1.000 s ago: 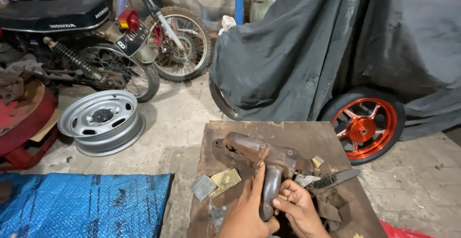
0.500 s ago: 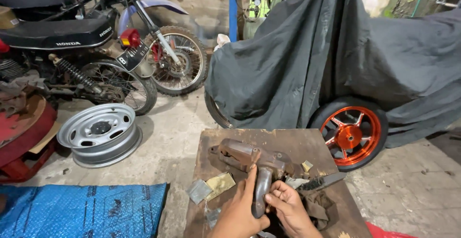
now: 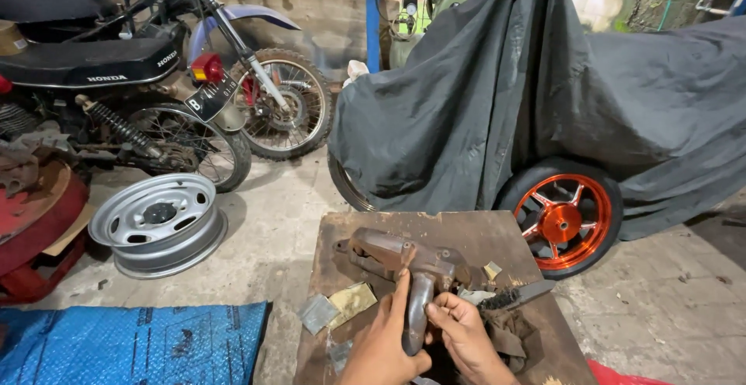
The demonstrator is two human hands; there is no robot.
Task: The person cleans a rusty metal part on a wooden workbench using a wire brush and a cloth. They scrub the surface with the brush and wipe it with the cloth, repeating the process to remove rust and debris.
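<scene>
A rusty brown metal part [image 3: 404,257] with a curved tube end lies on a worn wooden board [image 3: 466,233]. My left hand [image 3: 385,346] grips the tube's lower end from the left, fingers wrapped around it. Pressing against the tube's right side, my right hand [image 3: 466,338] has its fingers curled on the part. Small sandpaper pieces [image 3: 339,307] lie on the board to the left of my hands. A dark wire brush [image 3: 517,296] and a dirty rag [image 3: 509,330] sit to the right.
A grey steel wheel rim [image 3: 159,222] lies on the concrete floor at left, beside a blue tarp [image 3: 124,346]. Two motorcycles [image 3: 116,82] stand behind. A vehicle under a dark cover [image 3: 544,97] with an orange wheel [image 3: 563,218] stands right of the board.
The view has tilted slightly, so the board and hands sit lower in frame. Both hands keep their hold on the metal part; the part has barely shifted.
</scene>
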